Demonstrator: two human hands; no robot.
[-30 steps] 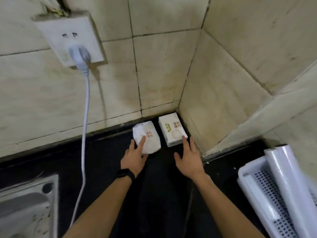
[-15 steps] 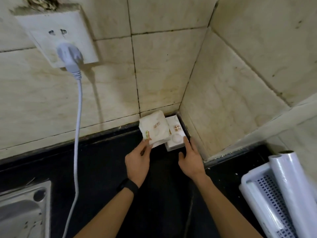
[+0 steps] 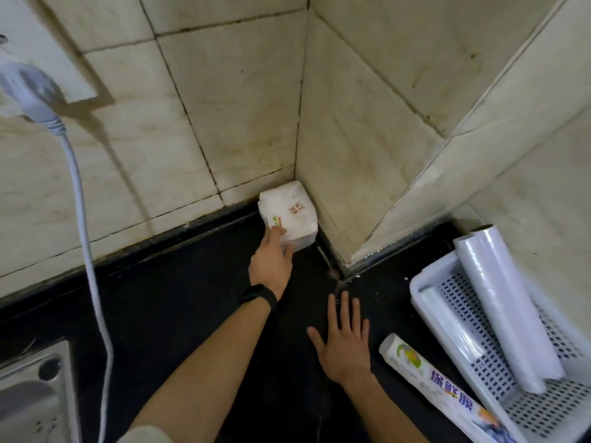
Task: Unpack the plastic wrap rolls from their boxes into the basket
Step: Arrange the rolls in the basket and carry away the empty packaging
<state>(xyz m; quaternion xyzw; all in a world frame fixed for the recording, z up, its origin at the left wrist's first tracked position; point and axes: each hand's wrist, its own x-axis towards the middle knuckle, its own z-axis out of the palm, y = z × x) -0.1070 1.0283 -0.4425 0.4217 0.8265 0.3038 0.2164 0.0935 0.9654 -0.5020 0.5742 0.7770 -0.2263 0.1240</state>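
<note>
A white perforated basket sits at the right on the black counter. Inside it, a clear plastic wrap roll leans against the rim and a second roll lies flat. A printed wrap box lies on the counter along the basket's left side. My right hand hovers open and flat just left of that box, holding nothing. My left hand grips a white paper pack stacked in the tiled corner, thumb on top. Whatever lies beneath the pack is mostly hidden.
A white plug sits in a wall socket at the upper left, and its cable hangs down across the counter. A steel sink fills the lower left corner. Tiled walls close the back and the right.
My left hand lifted the left white pack and set it on top of the right one in the corner. My right hand drew back from the packs toward the printed box.
</note>
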